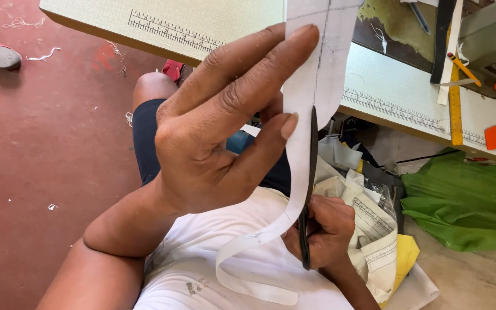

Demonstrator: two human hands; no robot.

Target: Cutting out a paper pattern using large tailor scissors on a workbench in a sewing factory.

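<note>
The left hand (219, 123) holds up a long white strip of cloth (311, 74) between its thumb and fingers, and the loose end curls down over the white shirt (202, 252). The right hand (322, 232) grips dark scissors (308, 189), and the blade lies along the edge of the strip. A surface (397, 92) with ruler marks is just behind, and green cloth (466, 201) lies on the floor.
</note>
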